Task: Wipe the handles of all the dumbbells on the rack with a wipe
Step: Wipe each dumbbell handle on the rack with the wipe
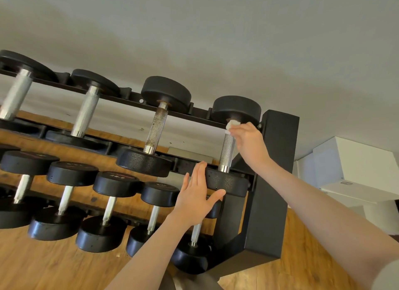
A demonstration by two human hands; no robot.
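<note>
Head view is showing the right hand point(248, 143) pinching a white wipe point(232, 124) against the top of the handle point(227, 153) of the rightmost upper dumbbell point(228, 147) on the rack point(278, 160). Just below and left of it, the left hand point(195, 200) is lying open with straight fingers, its thumb pressing that dumbbell's lower head. More dumbbells are sitting left of both hands.

left hand point(197, 189): raised, fingers straight, thumb spread; right hand point(248, 138): raised higher, fingers curled, pinching

Plain grey wall point(216, 30); wooden floor point(54, 266); white cabinet point(356, 166) at right
</note>
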